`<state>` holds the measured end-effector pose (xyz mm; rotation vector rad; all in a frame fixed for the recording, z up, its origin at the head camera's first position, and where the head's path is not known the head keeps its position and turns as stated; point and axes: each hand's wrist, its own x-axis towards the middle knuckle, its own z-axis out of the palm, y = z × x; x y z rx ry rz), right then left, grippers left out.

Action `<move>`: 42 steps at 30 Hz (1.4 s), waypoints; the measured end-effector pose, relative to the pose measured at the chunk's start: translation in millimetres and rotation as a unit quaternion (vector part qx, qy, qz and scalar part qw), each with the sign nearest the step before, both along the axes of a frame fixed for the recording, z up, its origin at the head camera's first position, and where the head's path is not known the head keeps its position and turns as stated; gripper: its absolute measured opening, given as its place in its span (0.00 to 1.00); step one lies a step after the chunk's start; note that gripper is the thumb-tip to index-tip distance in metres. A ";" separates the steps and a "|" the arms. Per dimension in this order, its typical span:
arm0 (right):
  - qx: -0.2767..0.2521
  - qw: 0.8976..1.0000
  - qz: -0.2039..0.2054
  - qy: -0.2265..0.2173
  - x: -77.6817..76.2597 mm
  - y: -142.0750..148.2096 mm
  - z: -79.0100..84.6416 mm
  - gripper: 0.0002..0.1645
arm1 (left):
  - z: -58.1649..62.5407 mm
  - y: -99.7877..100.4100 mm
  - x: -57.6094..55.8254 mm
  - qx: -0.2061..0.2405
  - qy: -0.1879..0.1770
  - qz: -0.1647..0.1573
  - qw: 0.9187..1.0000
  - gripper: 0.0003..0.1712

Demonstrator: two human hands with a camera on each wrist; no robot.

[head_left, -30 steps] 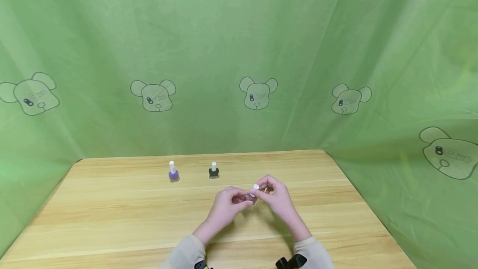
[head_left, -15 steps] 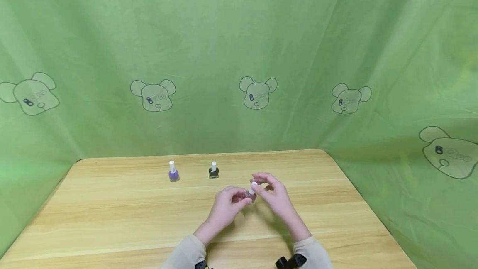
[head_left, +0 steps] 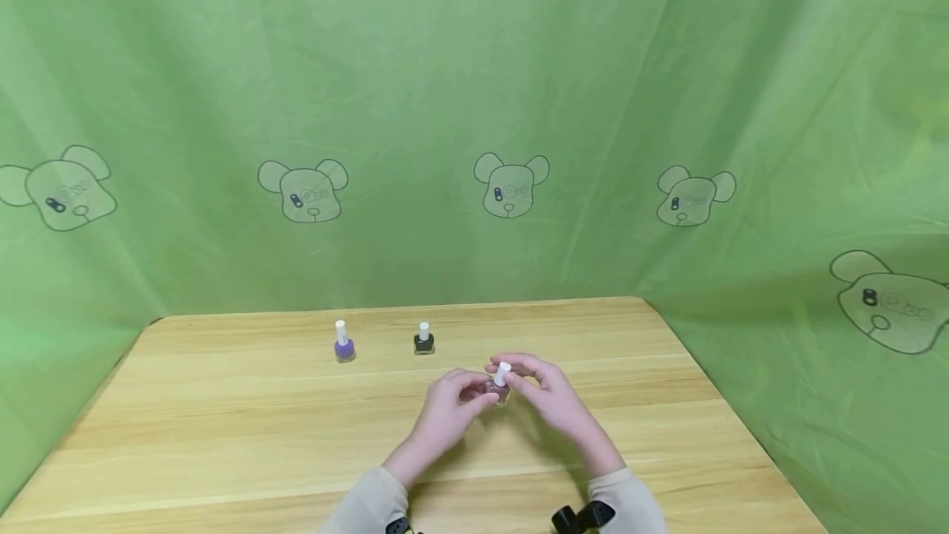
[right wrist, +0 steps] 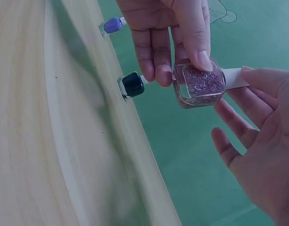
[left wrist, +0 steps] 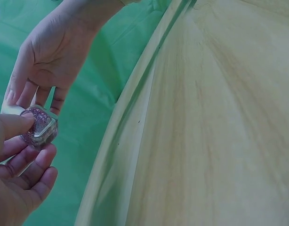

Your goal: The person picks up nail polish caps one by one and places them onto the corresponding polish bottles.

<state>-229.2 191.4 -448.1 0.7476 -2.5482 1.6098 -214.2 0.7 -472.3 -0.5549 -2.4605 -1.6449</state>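
A small clear nail polish bottle (head_left: 497,391) with pink glitter inside is held between both hands above the table. My left hand (head_left: 445,412) grips its glass body, the thumb lying on the flat face in the right wrist view. The white cap (right wrist: 235,78) is on the bottle's neck. My right hand (head_left: 550,395) pinches that cap with the thumb on one side and the index finger on the other. The right hand's other fingers are spread loosely, apart from the glass.
Farther back on the wooden table (head_left: 259,427) stand a purple nail polish bottle (head_left: 344,348) and a black one (head_left: 424,343), both upright with white caps. A green curtain (head_left: 415,254) with printed bear heads surrounds the table's back and sides.
The right hand's fingers have shifted round the cap, reaching farther left behind it, and the cap shows more fully. The left hand keeps its hold on the bottle almost unmoved.
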 end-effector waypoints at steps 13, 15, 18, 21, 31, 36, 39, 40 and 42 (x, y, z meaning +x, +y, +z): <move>-0.021 0.998 -0.062 -0.015 3.5 -2.8 2.4 0.17 | 0.2 0.5 0.4 -0.003 -0.007 0.001 1.000 0.18; -0.021 0.996 -0.080 -0.017 4.5 -4.3 3.3 0.16 | -0.1 0.7 0.3 -0.005 -0.004 0.003 1.000 0.18; -0.020 0.994 -0.109 -0.022 5.7 -6.4 4.2 0.14 | -0.3 1.0 0.6 -0.007 0.001 0.004 1.000 0.18; -0.010 0.990 -0.139 -0.019 6.1 -8.5 3.8 0.12 | -0.8 1.6 1.1 -0.008 0.004 0.005 1.000 0.18; -0.024 0.983 -0.184 -0.001 5.6 -13.8 1.9 0.10 | -1.6 3.8 4.5 -0.005 0.019 0.007 1.000 0.17; -0.030 0.981 -0.190 -0.008 4.9 -14.2 0.1 0.11 | -2.1 4.7 4.5 -0.006 0.020 0.009 1.000 0.17; -0.030 0.982 -0.186 -0.007 4.3 -13.7 -0.2 0.11 | -2.6 5.2 4.2 -0.005 0.018 0.011 1.000 0.17; -0.028 0.982 -0.184 -0.005 4.2 -13.5 -0.1 0.10 | -2.7 5.3 4.1 -0.005 0.017 0.012 1.000 0.17; -0.025 0.984 -0.178 0.001 3.5 -13.1 -0.1 0.10 | -3.0 5.5 3.9 -0.004 0.015 0.014 1.000 0.17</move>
